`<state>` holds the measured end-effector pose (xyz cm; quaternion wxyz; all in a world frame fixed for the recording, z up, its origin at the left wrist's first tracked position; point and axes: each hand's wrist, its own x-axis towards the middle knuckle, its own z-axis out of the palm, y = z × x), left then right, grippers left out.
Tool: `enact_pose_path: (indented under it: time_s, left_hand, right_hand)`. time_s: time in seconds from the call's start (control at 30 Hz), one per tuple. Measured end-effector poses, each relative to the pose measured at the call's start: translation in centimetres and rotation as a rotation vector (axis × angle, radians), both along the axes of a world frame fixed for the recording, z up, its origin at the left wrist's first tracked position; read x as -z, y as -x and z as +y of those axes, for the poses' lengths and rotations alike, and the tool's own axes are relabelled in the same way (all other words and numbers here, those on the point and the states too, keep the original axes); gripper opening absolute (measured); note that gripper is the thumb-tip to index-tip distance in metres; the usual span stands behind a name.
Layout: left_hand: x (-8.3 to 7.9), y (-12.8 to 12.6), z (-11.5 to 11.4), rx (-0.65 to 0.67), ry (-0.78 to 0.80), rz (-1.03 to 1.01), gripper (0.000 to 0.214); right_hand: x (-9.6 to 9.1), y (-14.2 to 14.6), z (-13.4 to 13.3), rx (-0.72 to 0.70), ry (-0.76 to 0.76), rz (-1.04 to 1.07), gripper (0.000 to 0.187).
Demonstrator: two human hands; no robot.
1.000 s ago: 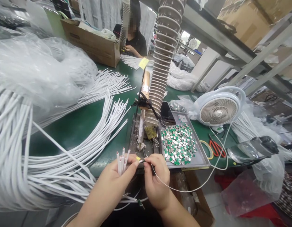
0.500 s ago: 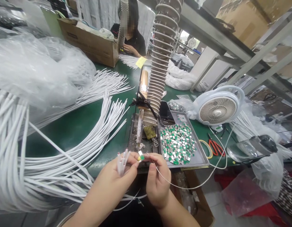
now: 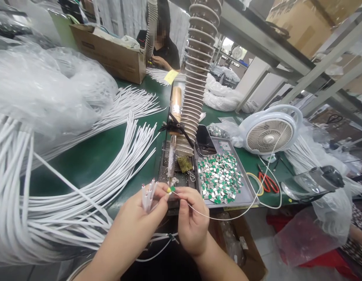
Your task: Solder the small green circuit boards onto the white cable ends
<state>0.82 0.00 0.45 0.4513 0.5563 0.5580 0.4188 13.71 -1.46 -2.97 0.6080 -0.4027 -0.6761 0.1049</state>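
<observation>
My left hand [image 3: 136,218] is closed around several white cables [image 3: 147,197] with stripped ends pointing up. At its fingertips is a small connector [image 3: 172,189] with a green circuit board, right by the tip of the mounted soldering iron [image 3: 175,105]. Whether they touch, I cannot tell. My right hand [image 3: 194,222] is closed on a thin solder wire [image 3: 222,219], whose end reaches the connector. From that hand the wire loops away to the right. A yellow spot shows beside the left fingertips; what it is cannot be made out.
A grey tray [image 3: 248,192] of loose connectors [image 3: 218,175] lies right of the iron, with a phone [image 3: 204,140] at its back corner. A ribbed hose [image 3: 198,70] hangs above. Cable bundles [image 3: 110,175] cover the left; a fan [image 3: 268,134] and red-handled pliers [image 3: 268,182] stand right.
The connector has tilted, showing mostly its green side, and is nearer the iron's tip. My right hand has brought the solder wire's end to it. The wire's loop has risen.
</observation>
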Motion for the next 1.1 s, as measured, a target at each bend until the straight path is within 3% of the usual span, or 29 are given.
enact_pose_path:
  time_s: [1.1]
  left_hand:
    - [-0.60,0.55,0.11,-0.007,-0.011,0.024,0.017]
  right_hand:
    - [-0.38,0.49,0.60,-0.028,-0.021,-0.007,0.027]
